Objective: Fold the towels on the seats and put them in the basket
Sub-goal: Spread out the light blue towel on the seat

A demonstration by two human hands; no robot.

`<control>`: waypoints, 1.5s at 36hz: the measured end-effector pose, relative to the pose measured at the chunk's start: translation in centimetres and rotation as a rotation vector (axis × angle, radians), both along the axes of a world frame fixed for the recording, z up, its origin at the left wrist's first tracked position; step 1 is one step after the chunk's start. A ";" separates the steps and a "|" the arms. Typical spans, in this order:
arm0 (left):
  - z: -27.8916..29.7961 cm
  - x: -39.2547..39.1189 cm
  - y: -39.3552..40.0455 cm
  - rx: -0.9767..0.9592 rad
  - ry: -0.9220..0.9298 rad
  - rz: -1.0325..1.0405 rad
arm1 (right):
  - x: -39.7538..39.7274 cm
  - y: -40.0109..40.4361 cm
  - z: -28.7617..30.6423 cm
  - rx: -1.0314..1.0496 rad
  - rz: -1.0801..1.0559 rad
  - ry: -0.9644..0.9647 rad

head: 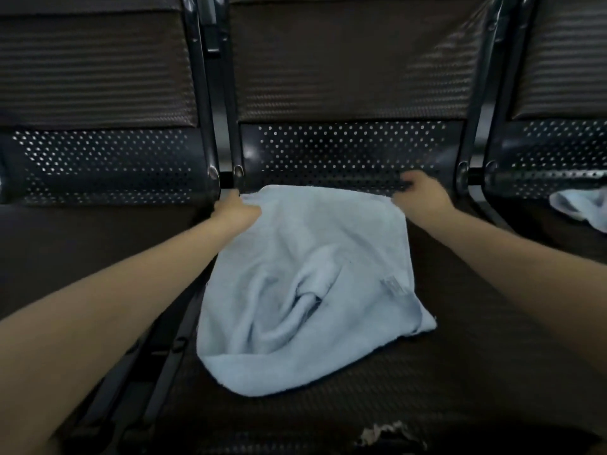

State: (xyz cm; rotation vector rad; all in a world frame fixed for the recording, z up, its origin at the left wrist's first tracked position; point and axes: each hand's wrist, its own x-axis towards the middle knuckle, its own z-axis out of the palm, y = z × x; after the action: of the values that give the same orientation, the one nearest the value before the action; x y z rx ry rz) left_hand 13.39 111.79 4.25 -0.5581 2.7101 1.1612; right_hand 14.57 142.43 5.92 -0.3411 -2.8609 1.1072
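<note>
Between the two hands, a pale blue towel [305, 290] lies spread on the dark middle seat [460, 339], rumpled in its centre with a small label near its right edge. At its far left corner the left hand [238, 210] grips the cloth with curled fingers. At the far right corner the right hand [422, 195] pinches the edge, though blur hides the fingertips. Well to the right of that grip, a second towel [581, 206] lies crumpled on the neighbouring seat [542, 221].

Hands [328, 201] on towel [305, 290] corners
</note>
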 end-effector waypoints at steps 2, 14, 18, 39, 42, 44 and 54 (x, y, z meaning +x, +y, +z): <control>-0.3 2.3 -0.8 -0.005 -0.010 -0.037 | 1.6 0.0 -0.5 0.028 0.018 -0.075; 1.3 16.2 -3.1 -0.084 -0.032 -0.222 | 11.9 -1.5 0.5 -0.565 0.204 -0.538; 1.6 18.6 -1.9 -0.071 -0.070 -0.336 | 13.6 -2.3 0.3 -0.506 0.365 -0.585; 6.7 17.4 -3.1 0.924 0.351 0.043 | 12.9 -2.4 5.2 -0.920 0.066 0.061; 7.1 17.3 -4.0 1.043 0.383 0.145 | 12.9 -1.2 6.4 -1.121 0.014 0.097; 7.2 17.2 -4.6 1.104 0.366 0.185 | 13.0 -0.1 6.7 -1.203 -0.013 0.097; 3.3 14.7 -4.9 0.761 0.169 0.233 | 11.0 1.4 3.5 -1.214 -0.198 0.038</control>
State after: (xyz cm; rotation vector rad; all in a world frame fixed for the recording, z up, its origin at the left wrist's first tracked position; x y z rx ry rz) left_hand 28.05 106.85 7.53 -0.6676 2.0822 2.2130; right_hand 25.56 143.78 9.43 -0.5797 -1.6922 2.5599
